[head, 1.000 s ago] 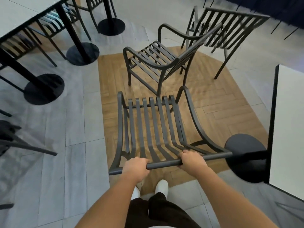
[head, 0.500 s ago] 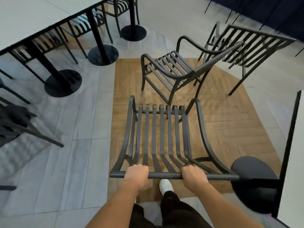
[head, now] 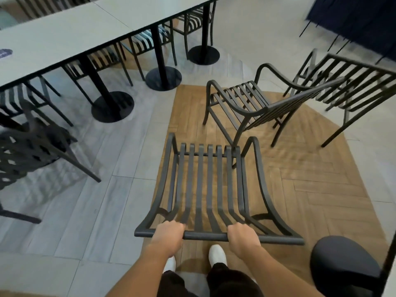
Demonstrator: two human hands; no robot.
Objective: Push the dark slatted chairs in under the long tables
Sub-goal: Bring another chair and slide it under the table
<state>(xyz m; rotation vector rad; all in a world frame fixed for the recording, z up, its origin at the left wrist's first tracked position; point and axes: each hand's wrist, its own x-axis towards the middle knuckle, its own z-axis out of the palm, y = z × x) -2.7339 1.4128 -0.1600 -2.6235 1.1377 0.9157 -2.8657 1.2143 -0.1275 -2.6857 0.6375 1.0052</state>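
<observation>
A dark slatted chair (head: 205,185) stands right in front of me over the wooden floor patch, its back toward me. My left hand (head: 169,234) grips the top rail of its backrest left of centre. My right hand (head: 243,235) grips the same rail right of centre. A second slatted chair (head: 252,108) stands just beyond it, turned sideways. A third slatted chair (head: 351,80) is at the far right. The long pale table (head: 70,37) runs across the upper left, with several slatted chairs (head: 150,41) tucked beneath it.
Round black table bases (head: 112,106) and posts stand under the long table. A dark perforated chair (head: 27,146) sits at the left edge. Another round base (head: 342,266) and a table edge are at the lower right. My white shoes (head: 217,255) are below the rail.
My view has swung left and up, bringing the long table into sight. Both hands keep their grip on the chair's top rail, and the chair has turned with me toward the table.
</observation>
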